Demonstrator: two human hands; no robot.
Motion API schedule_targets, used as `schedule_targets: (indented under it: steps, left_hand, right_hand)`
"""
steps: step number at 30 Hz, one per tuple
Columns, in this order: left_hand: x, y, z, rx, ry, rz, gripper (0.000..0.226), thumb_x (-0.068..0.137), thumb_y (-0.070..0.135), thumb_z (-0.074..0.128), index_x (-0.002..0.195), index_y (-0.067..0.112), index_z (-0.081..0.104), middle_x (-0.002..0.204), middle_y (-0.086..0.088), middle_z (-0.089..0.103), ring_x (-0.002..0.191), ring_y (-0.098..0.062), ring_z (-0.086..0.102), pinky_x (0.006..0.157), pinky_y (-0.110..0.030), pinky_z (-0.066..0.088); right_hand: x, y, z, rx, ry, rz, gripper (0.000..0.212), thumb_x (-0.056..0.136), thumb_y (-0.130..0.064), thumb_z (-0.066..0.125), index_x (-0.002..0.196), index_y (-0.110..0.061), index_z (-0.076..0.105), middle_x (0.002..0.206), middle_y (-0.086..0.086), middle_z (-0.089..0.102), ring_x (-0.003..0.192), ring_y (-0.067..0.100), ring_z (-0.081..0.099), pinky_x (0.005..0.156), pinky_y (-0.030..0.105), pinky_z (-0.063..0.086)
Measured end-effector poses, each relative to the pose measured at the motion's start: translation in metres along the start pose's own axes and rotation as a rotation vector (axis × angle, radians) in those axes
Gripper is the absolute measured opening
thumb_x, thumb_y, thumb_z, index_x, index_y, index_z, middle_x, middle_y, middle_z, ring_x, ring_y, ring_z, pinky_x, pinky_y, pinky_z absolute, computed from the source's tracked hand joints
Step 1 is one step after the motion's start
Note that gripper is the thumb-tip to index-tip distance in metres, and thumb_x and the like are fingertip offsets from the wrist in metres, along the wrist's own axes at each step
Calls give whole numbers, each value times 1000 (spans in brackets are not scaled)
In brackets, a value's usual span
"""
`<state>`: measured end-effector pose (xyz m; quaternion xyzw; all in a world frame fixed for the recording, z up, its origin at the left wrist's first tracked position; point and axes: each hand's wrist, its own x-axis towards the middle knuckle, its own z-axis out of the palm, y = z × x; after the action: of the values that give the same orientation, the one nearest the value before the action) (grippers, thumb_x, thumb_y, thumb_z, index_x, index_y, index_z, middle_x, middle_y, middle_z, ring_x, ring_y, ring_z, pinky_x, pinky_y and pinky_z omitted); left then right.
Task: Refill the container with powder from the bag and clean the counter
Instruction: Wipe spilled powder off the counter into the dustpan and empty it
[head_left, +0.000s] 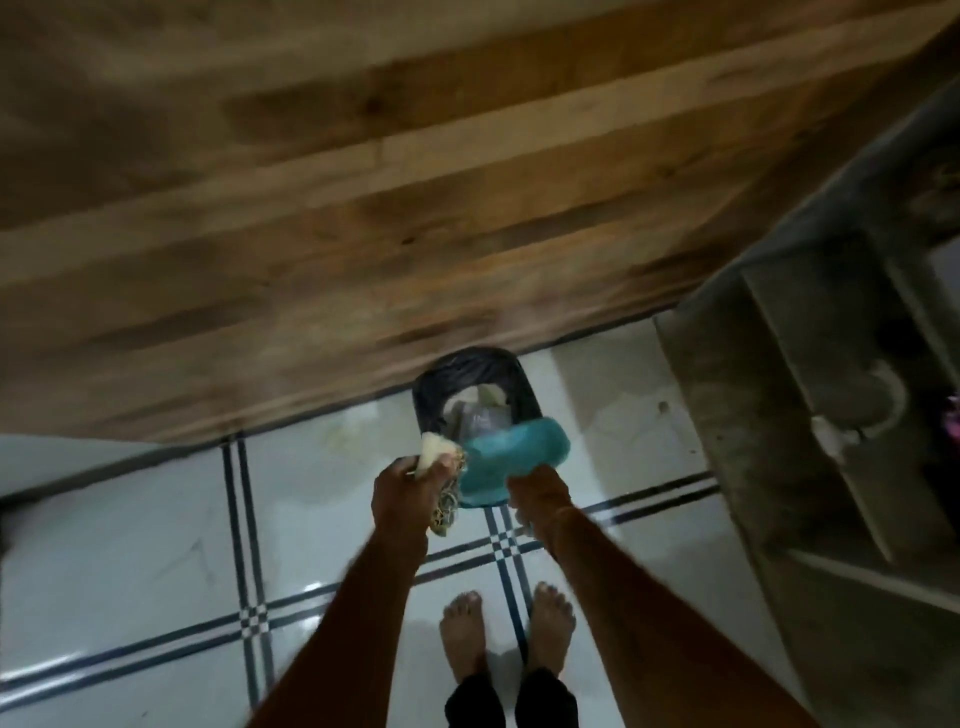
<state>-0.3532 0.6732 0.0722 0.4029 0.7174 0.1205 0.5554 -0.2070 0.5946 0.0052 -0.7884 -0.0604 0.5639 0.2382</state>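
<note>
View from above, looking down at a pale tiled floor (130, 545) crossed by dark blue lines; a person's two bare feet (506, 634) stand at the bottom. A small waste bin (426, 395) lined with a black bag stands on the floor against a wooden panel (363, 208). Its teal lid (498, 462) is tipped open towards the person, and pale rubbish shows inside. The right hand (532, 501) grips the lid's near edge, holding it up. The left hand (402, 493) is closed around a pale scrap (432, 458) and a patterned cloth (450, 501), poised at the bin's left rim; blur hides whether the scrap is the emptied powder bag. Grey concrete shelving (779, 415) rises on the right. The container and the counter top are not in view.

The scrap looks light, soft and crumpled, so it likely needs only a loose pinch and would drop freely once released; the cloth seems limp and is best bunched in the palm so it does not fall in with it; the lid looks like light, stiff plastic.
</note>
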Motion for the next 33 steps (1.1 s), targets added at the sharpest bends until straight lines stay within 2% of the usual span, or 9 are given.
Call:
schedule_targets:
  steps: [2, 5, 9, 13, 17, 23, 26, 29, 33]
  left_hand:
    - [14, -9, 1, 13, 27, -14, 29, 81, 36, 82, 95, 12, 73, 80, -8, 74, 73, -31, 73, 65, -52, 63]
    - [30, -20, 7, 0, 62, -46, 32, 82, 37, 81, 100, 12, 72, 84, -8, 74, 74, -28, 71, 57, -42, 62]
    - [45, -39, 16, -48, 39, -90, 28, 87, 30, 79, 103, 11, 68, 87, -10, 72, 67, -21, 66, 41, -24, 50]
    - [64, -59, 24, -3, 55, -79, 30, 82, 38, 80, 101, 17, 70, 86, -7, 74, 73, -27, 70, 65, -45, 63]
    - [81, -67, 31, -32, 70, -56, 23, 88, 27, 77, 105, 13, 68, 84, -9, 72, 55, -18, 61, 38, -23, 49]
    - [98, -62, 35, 73, 121, 49, 24, 86, 32, 77, 103, 18, 69, 89, 1, 72, 69, -12, 65, 53, -25, 51]
    - [94, -54, 30, 181, 100, 121, 29, 82, 38, 76, 104, 22, 68, 95, 2, 72, 82, -18, 69, 69, -35, 59]
    - [71, -40, 23, 401, 39, 320, 40, 78, 38, 77, 113, 22, 67, 103, 2, 68, 94, -19, 62, 78, -35, 53]
    - [5, -10, 9, 669, -40, 705, 35, 77, 28, 76, 110, 21, 67, 101, -3, 68, 93, -25, 57, 77, -40, 53]
  right_hand:
    - [14, 11, 10, 6, 32, 3, 47, 74, -49, 52, 105, -17, 66, 99, 10, 69, 86, 29, 61, 81, 45, 53]
    - [24, 27, 19, 84, 61, 4, 44, 71, -57, 54, 95, -22, 68, 95, 9, 73, 82, 28, 65, 82, 48, 56]
    - [32, 32, 26, 167, 59, -13, 18, 96, -25, 59, 103, -10, 66, 84, 11, 67, 73, 21, 60, 69, 41, 53]
    - [57, 47, 35, 214, 33, -71, 17, 100, -11, 57, 115, -7, 64, 82, 6, 61, 72, 16, 56, 66, 32, 48]
    - [91, 61, 45, 200, 6, -89, 23, 100, -8, 56, 122, -7, 62, 89, 6, 63, 85, 21, 59, 80, 40, 51]
    - [155, 97, 54, -256, 108, 13, 50, 77, -42, 62, 123, -23, 67, 116, 13, 67, 105, 34, 66, 90, 49, 58]
    - [123, 70, 39, -184, 172, -87, 62, 68, -57, 59, 116, -18, 67, 116, 11, 65, 102, 30, 66, 83, 46, 60]
    - [44, 9, 21, 291, -99, -116, 50, 95, -52, 60, 123, -12, 65, 116, 5, 70, 105, 18, 67, 90, 37, 54]
    - [-47, -39, -7, 236, -399, -145, 39, 96, -53, 59, 122, -26, 67, 115, -1, 76, 111, 18, 70, 99, 40, 55]
